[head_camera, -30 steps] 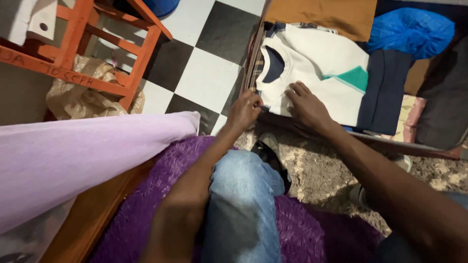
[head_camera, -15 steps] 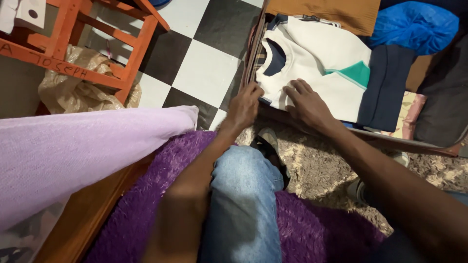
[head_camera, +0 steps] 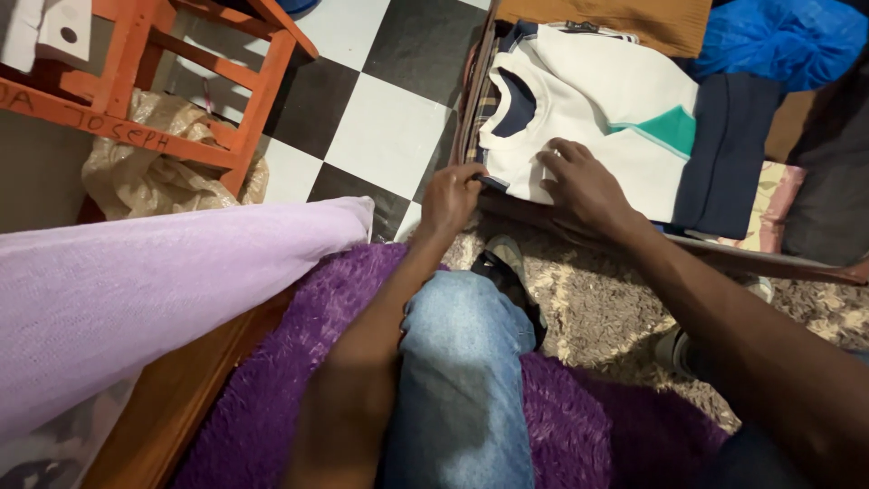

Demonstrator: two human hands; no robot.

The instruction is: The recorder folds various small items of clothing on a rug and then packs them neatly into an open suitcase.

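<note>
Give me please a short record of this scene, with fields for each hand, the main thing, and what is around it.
left hand: left hand grips the near corner of the folded white sweater, fingers curled
right hand: right hand lies flat on the sweater's near edge
sweater: white with a green patch and dark collar, folded, inside an open suitcase
beside it: dark folded cloth, blue bag, brown cloth
floor: black and white tiles, orange wooden stool
near the person: purple rug, lilac cloth
</note>
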